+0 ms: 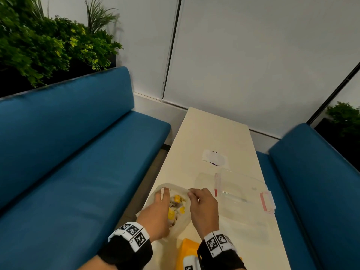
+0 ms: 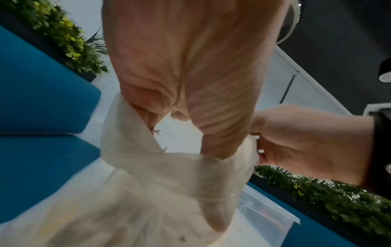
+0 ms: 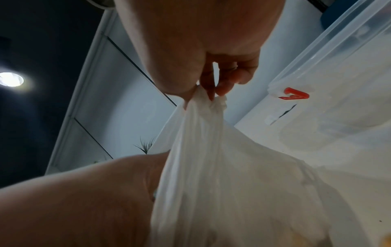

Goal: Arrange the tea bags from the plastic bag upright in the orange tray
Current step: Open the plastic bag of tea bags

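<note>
Left hand point(image 1: 155, 215) is reaching into the mouth of the plastic bag point(image 1: 180, 223); its fingers are inside, under the film, so can't tell whether they're spread or curled round anything. Left wrist view shows the bag rim wrapped over that hand.

Right hand point(image 1: 203, 207) pinches the bag's right rim between thumb and fingertips, bunching the plastic and holding the opening up; the right wrist view shows the pinch point(image 3: 211, 93) clearly.

Tea bags point(image 1: 176, 206) sit in the plastic bag, yellow and pale packets showing through the opening. Bag rests on the tabletop point(image 1: 210, 133) near its left edge.

Orange tray point(image 1: 188, 250) sits on the tabletop just nearer the person than the bag, partly hidden by the right wrist; its contents aren't visible.

Clear plastic container with red latches point(image 1: 243, 197) lies just right of the bag.
</note>
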Available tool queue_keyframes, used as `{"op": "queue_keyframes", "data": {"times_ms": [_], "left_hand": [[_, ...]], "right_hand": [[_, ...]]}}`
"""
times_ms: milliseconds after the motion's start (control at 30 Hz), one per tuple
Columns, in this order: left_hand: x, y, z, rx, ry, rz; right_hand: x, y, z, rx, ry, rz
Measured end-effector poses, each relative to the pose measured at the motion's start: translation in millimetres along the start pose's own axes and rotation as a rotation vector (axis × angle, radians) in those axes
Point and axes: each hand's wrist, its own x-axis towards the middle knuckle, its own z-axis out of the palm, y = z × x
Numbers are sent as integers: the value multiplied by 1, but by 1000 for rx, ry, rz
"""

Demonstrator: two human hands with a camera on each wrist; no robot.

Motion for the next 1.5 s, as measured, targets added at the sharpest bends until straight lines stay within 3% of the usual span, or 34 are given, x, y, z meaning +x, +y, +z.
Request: {"op": "queue_keyframes", "data": {"times_ms": [100,267,500,767,900,1000,1233,1400,1500], "left_hand": [[4,5,3,42,-68,9],[27,13,7,188,-184,154],[73,14,27,391,-252,28],[74,-8,40,55,-150,63],[67,-10,46,101,-203,77],[70,-11,46,55,-129,100],[78,-9,49,124,-120,184],[86,-10,50,-78,-147,150],[90,-9,48,-89,-176,160]], "right_hand": [[0,2,-2,-20,-41,-28],[-2,11,-5,-70,-110,-3],[-3,11,-11,-122,-149,-26],[-6,11,-10,-108,-150,-41],[-10,12,-8,-115,-165,-29],[-11,12,-7,-110,-162,-16],[-8,14,-8,-121,-163,-1],[-4,18,-9,-123,-154,22],[-2,19,-9,-114,-144,28]]}}
